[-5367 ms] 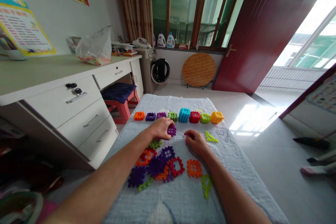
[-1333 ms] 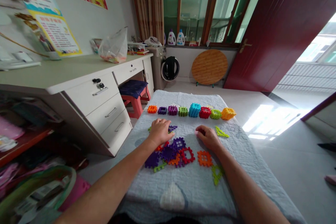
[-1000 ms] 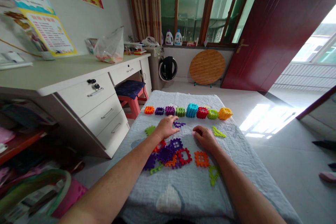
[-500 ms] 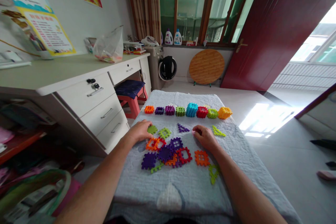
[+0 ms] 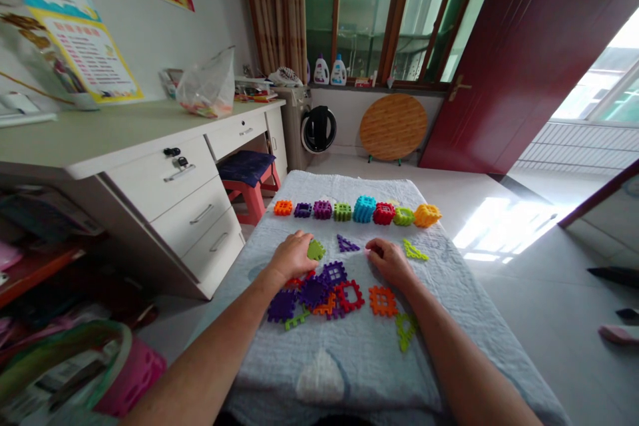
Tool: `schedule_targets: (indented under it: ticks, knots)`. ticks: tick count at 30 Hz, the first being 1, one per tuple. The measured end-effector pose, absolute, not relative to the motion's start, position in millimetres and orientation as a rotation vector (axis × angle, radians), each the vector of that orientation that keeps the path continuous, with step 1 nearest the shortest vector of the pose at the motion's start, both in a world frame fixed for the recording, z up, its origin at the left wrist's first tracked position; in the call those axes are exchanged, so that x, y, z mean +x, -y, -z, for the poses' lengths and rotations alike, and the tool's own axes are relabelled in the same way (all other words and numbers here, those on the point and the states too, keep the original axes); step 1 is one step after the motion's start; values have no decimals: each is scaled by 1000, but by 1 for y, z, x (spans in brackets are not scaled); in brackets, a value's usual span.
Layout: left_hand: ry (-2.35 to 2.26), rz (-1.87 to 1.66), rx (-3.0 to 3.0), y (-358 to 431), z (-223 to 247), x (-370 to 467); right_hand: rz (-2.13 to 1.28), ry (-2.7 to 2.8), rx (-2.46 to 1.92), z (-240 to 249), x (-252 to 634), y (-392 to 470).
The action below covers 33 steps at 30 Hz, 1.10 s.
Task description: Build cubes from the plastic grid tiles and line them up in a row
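Observation:
My left hand [image 5: 293,256] is closed on a green square plastic tile [image 5: 315,249], gripping it by its left side just above the cloth. A second green tile that lay there before is hidden under it or under the hand. Near it on the right is a purple triangle piece [image 5: 347,243]. My right hand [image 5: 388,259] rests on the cloth with curled fingers; what they hold, if anything, I cannot make out. Below the hands lies a loose pile of notched tiles, with a purple tile [image 5: 283,305], a red frame tile [image 5: 350,295] and an orange tile [image 5: 383,301].
Along the far part of the cloth-covered table [image 5: 319,346] runs a row of stacked tiles, including a blue stack [image 5: 365,209] and a yellow stack [image 5: 427,215]. A yellow-green triangle [image 5: 414,250] lies right of my right hand. A desk [image 5: 190,173] stands left.
My left hand has moved right with the green tile, bringing it to where the other green tile lay. It now covers the orange frame tile. My right hand has stayed still.

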State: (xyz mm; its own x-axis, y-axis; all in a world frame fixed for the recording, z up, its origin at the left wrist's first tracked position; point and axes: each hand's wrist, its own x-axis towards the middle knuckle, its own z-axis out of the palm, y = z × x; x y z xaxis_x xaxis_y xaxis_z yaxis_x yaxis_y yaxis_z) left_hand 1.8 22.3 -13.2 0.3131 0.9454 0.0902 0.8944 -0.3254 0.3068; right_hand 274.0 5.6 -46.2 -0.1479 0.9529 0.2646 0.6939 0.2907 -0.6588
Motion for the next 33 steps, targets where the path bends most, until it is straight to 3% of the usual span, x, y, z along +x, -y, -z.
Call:
schedule_targets:
  ticks: [9,21,33]
  knots:
    - [-1867,-161,2384,-26,2,10,-499,1926,-1487,45,274,-6]
    - [-2056,-246,2191,-35,-12,-4,-506,1922,-1482,47,273,-6]
    - [-1993,77,2367,-19,-11,25,-506,1925,-1490,42,272,-5]
